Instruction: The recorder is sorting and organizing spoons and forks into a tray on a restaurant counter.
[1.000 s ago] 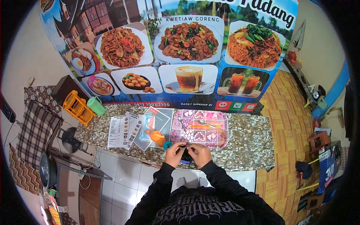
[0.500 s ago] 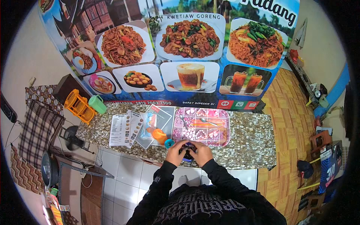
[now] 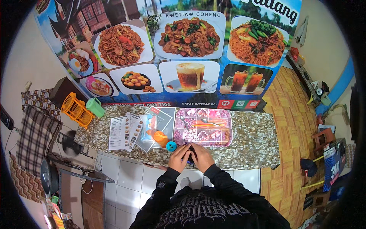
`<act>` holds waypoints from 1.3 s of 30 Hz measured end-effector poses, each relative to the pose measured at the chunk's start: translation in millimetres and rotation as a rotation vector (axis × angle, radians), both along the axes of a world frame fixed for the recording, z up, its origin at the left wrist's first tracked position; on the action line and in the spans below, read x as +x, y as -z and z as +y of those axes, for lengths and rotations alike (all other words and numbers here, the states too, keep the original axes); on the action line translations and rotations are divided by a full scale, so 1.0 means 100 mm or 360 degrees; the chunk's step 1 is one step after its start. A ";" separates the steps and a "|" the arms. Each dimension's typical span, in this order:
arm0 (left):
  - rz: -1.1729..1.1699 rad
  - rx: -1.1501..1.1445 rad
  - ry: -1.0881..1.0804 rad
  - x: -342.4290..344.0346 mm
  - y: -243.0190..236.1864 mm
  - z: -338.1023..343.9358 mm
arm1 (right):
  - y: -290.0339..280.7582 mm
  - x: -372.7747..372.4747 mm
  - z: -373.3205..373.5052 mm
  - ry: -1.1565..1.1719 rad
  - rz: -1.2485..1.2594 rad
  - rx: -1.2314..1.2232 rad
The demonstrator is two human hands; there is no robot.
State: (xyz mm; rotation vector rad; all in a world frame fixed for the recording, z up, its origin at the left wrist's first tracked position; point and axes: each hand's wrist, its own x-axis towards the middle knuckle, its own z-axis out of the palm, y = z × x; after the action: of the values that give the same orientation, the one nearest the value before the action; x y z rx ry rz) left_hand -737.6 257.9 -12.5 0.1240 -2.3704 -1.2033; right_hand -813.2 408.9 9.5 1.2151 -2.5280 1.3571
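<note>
Close together at the counter's near edge, my left hand [image 3: 179,158] and my right hand [image 3: 202,157] are closed around a small dark object [image 3: 192,153]. Mostly covered by my fingers, it shows a little black and purple-blue, and its kind cannot be made out. Just left of my left hand stands a teal round container [image 3: 171,146]. An orange cup-like piece [image 3: 161,138] lies beyond it. Right behind my fingers is a pink patterned tray [image 3: 228,141] with spoons and several orange-red straws on it.
Paper menus [image 3: 119,133] and a clear plastic packet [image 3: 148,128] lie left of the tray on the stone-patterned counter [image 3: 255,133]. A green pitcher [image 3: 95,107] and an orange plastic basket [image 3: 76,110] stand at the far left. A tall food banner [image 3: 152,63] rises behind.
My hands have drawn closer together, and the fingers cover more of the dark object. The whole view has shifted slightly; the things on the counter keep their places.
</note>
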 end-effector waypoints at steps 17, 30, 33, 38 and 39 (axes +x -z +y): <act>-0.0060 -0.0576 0.0247 0.06 0.10 -0.05 | 0.35 0.21 -0.06 0.0109 0.0060 0.0565; -0.0266 -0.0664 0.0412 0.03 0.15 -0.08 | 0.48 0.30 -0.10 0.0239 0.0129 0.0686; -0.0222 -0.0672 0.0403 -0.02 0.02 -0.09 | 0.36 0.27 -0.10 0.0256 0.0090 0.0559; 0.0019 -0.0189 0.0324 -0.45 -0.44 -0.17 | -0.07 -0.04 -0.13 0.0321 0.0119 0.0036; -0.0016 -0.0034 0.0310 -0.57 -0.54 -0.20 | -0.14 -0.14 -0.15 0.0335 0.0060 -0.0022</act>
State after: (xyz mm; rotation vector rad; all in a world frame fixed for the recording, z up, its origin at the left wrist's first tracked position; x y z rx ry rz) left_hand -794.5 238.0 41.1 -0.1109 -2.4485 -1.2670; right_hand -826.9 393.9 24.0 0.9308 -2.5307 1.2888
